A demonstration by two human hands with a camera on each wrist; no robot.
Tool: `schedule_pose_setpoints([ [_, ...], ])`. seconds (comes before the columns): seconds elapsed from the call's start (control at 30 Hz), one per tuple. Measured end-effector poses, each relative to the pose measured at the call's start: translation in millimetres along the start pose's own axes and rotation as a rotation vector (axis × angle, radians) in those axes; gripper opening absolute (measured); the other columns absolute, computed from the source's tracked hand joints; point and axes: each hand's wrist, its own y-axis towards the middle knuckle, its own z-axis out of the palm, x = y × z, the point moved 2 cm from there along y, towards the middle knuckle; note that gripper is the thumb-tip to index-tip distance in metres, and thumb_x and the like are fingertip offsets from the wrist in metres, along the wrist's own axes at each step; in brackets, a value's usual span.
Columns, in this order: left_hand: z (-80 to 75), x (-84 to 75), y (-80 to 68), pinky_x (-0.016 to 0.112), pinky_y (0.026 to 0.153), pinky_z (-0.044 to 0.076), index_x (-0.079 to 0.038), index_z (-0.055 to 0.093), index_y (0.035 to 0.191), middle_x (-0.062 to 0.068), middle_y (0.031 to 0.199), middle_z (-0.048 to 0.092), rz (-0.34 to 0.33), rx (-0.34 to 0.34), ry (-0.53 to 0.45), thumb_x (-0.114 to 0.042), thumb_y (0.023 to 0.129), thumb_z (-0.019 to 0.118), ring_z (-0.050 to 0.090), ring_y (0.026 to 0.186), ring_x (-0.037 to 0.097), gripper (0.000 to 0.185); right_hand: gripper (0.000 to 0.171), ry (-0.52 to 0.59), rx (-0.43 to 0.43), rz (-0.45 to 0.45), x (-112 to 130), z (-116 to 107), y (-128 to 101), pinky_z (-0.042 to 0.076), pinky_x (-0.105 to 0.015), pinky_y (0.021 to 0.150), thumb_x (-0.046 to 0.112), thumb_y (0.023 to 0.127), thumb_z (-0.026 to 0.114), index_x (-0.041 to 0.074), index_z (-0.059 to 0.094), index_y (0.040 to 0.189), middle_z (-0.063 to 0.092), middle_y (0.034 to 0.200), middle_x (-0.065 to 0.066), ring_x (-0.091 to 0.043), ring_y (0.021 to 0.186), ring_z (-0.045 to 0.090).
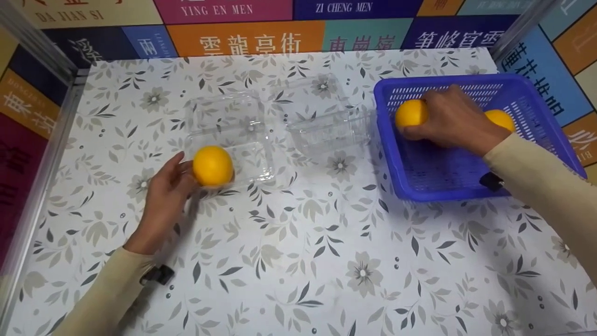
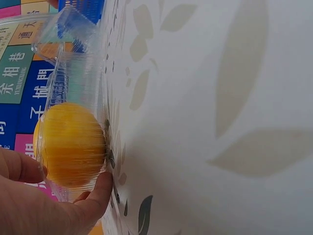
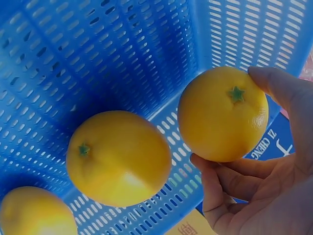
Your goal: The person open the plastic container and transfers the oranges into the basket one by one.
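Note:
In the head view my right hand point(image 1: 450, 116) holds an orange point(image 1: 411, 116) over the left part of the blue-purple basket point(image 1: 403, 189). The right wrist view shows the thumb on one side of this orange point(image 3: 220, 117) and fingers on the other. Two more oranges point(image 3: 117, 161) lie in the basket there. At the left, my left hand point(image 1: 168, 191) grips the near left end of an opened clear plastic container point(image 1: 252, 163). One orange point(image 1: 212, 165) sits inside it. In the left wrist view, thumb and fingers lie around the container's end, close by the orange point(image 2: 71, 147).
A second clear plastic container point(image 1: 331, 133) stands opened between the first one and the basket. The table point(image 1: 298, 261) has a leaf-and-flower cover. Panels with printed lettering point(image 1: 252, 39) rise along the back and both sides.

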Motion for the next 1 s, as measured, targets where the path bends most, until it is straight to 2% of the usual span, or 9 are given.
schedule_pose_setpoints([
  [0.33,-0.4,1.1,0.3,0.015,0.102,0.054,-0.004,0.024,0.175,0.016,0.165,0.052,0.001,-0.005,0.011,-0.014,0.114,0.049,0.058,0.143,0.028,0.066,0.066,-0.021,0.051,-0.049,9.0,-2.3,7.9,0.04,-0.048,0.077,0.054,0.093,0.081,-0.007,0.063,0.114,0.063,0.095,-0.021,-0.041,0.093,0.051],
  [0.5,-1.3,2.1,-0.4,0.015,0.103,0.053,-0.005,0.022,0.175,0.016,0.166,0.051,-0.011,-0.001,0.012,-0.016,0.115,0.049,0.056,0.146,0.028,0.067,0.068,-0.025,0.067,-0.064,6.8,0.4,11.3,0.04,-0.053,0.084,0.053,0.094,0.08,-0.008,0.063,0.118,0.065,0.097,-0.022,-0.044,0.097,0.05],
  [0.67,-1.4,1.8,-0.2,0.016,0.104,0.053,-0.005,0.022,0.175,0.016,0.166,0.051,-0.014,0.001,0.009,-0.014,0.115,0.048,0.055,0.146,0.028,0.067,0.068,-0.022,0.085,-0.053,1.9,5.2,13.3,0.041,-0.054,0.085,0.053,0.094,0.08,-0.008,0.063,0.118,0.064,0.098,-0.023,-0.044,0.099,0.049],
  [1.0,-0.9,-0.3,0.0,0.016,0.105,0.052,-0.007,0.021,0.176,0.015,0.168,0.049,-0.018,0.008,0.002,-0.014,0.114,0.048,0.055,0.146,0.027,0.067,0.063,-0.031,0.05,-0.102,-2.8,13.2,14.2,0.042,-0.055,0.081,0.046,0.091,0.084,-0.009,0.064,0.113,0.064,0.094,-0.024,-0.045,0.096,0.049],
])
